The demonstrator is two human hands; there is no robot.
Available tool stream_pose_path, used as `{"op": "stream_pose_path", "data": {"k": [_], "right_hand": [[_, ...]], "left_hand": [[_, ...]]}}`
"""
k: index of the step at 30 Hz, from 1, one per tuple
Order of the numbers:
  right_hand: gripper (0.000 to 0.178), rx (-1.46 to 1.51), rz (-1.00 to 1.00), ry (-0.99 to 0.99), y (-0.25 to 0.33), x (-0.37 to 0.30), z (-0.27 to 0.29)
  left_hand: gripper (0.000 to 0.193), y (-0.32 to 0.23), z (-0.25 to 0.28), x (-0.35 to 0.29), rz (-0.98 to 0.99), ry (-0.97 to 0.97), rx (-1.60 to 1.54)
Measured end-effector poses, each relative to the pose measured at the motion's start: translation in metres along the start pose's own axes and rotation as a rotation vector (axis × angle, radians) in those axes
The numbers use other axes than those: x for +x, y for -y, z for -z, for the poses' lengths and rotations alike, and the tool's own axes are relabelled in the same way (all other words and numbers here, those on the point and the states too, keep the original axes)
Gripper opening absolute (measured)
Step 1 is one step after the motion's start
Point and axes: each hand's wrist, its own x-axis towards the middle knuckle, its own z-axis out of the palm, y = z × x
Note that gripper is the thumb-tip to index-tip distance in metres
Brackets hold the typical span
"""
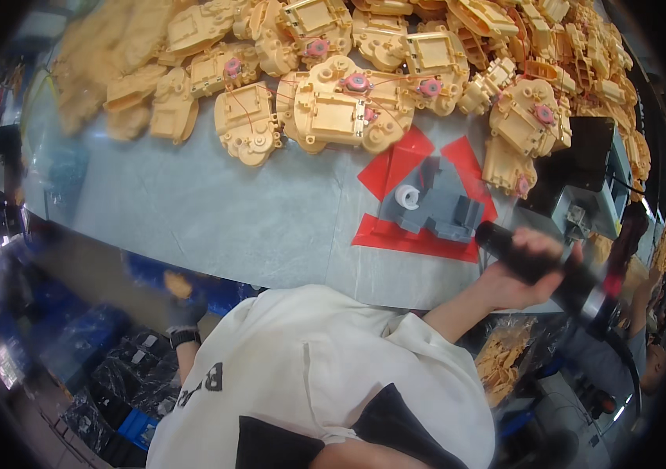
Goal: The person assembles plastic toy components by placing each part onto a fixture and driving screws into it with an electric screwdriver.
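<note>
My right hand (532, 266) is wrapped round a black cylindrical power screwdriver (583, 293), held at the table's near right edge. Just left of its end, a grey fixture (446, 199) with a white ring-shaped piece (406, 197) on it sits between strips of red tape (395, 168). Away from the table's front edge, my left hand (186, 311) hangs low on the left, dark-gloved with a black band at the wrist. A small yellowish patch (178, 285) shows at its fingers; blur hides whether that is a part or bare fingertips.
Cream plastic housings (341, 109), some with pink round pieces and red wires, are heaped along the table's (215, 211) far side. A dark box-like device (579, 156) stands at the right. Bins with black plastic wrapping (137, 367) lie low left. Another person (622, 359) is at far right.
</note>
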Motion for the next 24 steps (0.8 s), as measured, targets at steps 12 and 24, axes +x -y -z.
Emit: {"op": "stream_pose_path", "data": {"k": [12,24], "right_hand": [[0.059,-0.358,0.134,-0.142,0.022,-0.011,-0.003],[0.056,-0.356,0.159,-0.419,0.038,-0.032,0.034]], "left_hand": [[0.063,-0.506,-0.045,0.119,-1.097,0.067,0.204],[0.055,-0.517,-0.054,0.117,-1.043,0.105,-0.420]]}}
